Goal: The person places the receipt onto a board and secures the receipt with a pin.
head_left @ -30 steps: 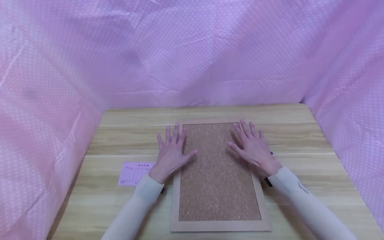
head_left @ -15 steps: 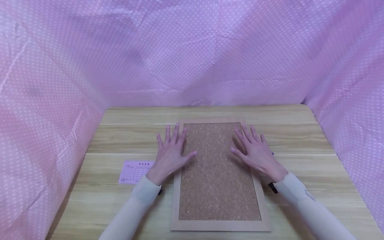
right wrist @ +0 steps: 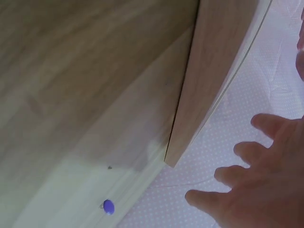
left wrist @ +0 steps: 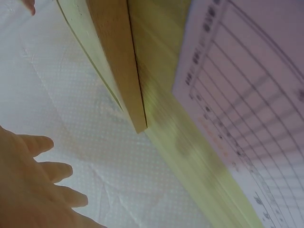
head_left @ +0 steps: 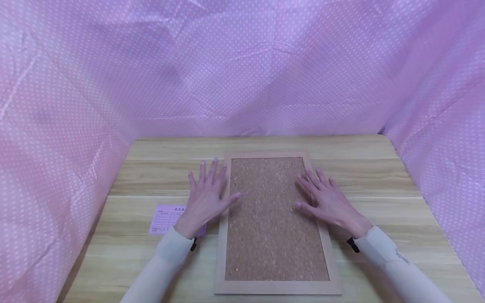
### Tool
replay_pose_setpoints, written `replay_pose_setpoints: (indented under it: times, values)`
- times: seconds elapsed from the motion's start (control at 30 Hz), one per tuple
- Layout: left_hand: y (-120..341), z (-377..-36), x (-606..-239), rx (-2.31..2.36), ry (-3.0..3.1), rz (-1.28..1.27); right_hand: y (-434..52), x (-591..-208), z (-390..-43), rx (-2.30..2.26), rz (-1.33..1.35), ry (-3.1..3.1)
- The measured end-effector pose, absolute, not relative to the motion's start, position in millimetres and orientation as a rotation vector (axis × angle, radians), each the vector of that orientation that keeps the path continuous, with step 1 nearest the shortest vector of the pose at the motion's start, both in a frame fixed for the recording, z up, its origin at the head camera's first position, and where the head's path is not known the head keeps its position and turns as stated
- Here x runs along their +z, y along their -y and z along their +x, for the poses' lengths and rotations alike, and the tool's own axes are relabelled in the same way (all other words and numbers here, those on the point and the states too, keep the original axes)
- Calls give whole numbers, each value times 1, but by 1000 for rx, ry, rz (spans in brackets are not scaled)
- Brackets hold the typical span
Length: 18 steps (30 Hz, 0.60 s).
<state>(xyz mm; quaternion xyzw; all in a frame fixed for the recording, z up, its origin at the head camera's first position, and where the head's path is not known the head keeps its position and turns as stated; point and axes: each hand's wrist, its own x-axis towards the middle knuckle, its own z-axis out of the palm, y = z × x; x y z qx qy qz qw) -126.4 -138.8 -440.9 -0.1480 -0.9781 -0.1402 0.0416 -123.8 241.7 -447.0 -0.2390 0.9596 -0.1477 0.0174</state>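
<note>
Two flat hands on a cork board on a wooden desk.

The board (head_left: 276,219) lies flat at the middle of the desk (head_left: 379,176), its near edge close to the desk's near edge. The left hand (head_left: 204,198) rests palm down across the board's left frame, fingers straight and spread, gripping nothing; its thumb lies on the cork. The right hand (head_left: 329,200) rests likewise on the right frame, fingers apart and holding nothing. A pink form (head_left: 166,219) lies toward the desk's left edge, partly under the left wrist. A small blue pin (right wrist: 109,206) lies on the desk right of the board.
</note>
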Motion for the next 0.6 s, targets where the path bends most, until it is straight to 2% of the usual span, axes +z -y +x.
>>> replay_pose_setpoints:
  times: [0.6]
  values:
    - [188, -119, -445, -378, 3022, -378, -251, -454, -116, -470, -815, -2887]
